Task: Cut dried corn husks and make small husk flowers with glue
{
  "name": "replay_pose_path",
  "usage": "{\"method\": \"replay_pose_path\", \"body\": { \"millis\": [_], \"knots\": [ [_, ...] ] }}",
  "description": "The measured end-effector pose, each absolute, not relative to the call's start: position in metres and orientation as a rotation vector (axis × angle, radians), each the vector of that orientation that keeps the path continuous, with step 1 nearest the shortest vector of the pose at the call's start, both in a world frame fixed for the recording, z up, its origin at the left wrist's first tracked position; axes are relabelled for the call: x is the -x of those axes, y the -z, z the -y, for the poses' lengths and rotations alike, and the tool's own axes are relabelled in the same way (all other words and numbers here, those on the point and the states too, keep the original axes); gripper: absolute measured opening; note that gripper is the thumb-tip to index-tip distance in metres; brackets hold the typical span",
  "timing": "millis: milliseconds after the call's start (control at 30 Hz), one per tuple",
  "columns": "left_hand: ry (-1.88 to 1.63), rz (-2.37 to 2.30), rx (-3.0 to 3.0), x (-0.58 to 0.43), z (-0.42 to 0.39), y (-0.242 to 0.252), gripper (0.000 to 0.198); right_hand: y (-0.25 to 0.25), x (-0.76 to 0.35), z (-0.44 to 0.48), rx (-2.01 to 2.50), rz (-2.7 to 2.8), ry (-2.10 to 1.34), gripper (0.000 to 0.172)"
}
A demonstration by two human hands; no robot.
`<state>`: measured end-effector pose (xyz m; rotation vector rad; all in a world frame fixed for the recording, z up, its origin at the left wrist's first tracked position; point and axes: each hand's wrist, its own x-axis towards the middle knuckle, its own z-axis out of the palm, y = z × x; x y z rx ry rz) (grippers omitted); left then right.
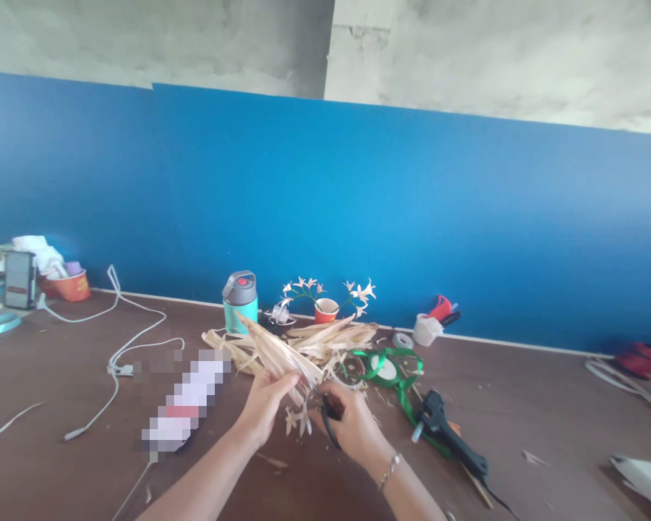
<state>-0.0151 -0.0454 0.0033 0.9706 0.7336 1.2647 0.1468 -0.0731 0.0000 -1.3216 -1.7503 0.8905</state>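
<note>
R grip rnd scissors, L pinching husk

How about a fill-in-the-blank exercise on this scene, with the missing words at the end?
1. The left hand holds dried husk, while the right hand grips a pair of ____.
2. The ribbon near the glue gun is coloured ____.
3. In the picture, the turquoise jar stands to the ____ of the paper cup.
4. The long panel behind the table is coloured ____.

Missing words: scissors; green; left; blue.
</note>
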Motion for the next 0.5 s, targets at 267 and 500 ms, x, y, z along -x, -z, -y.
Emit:
{"method": "replay_pose_path", "body": {
  "millis": [267,500],
  "knots": [
    [-1.263,-0.733,-0.952,0.0143,0.0461,-0.0022,0.014,0.0086,-0.1454,0.0717,1.311,1.716,-0.909,0.018],
    [-1.257,-0.715,-0.925,0.0118,0.049,-0.0061,0.016,0.0036,-0.1432,0.0728,1.298,1.697,-0.932,0.017]
  ]
}}
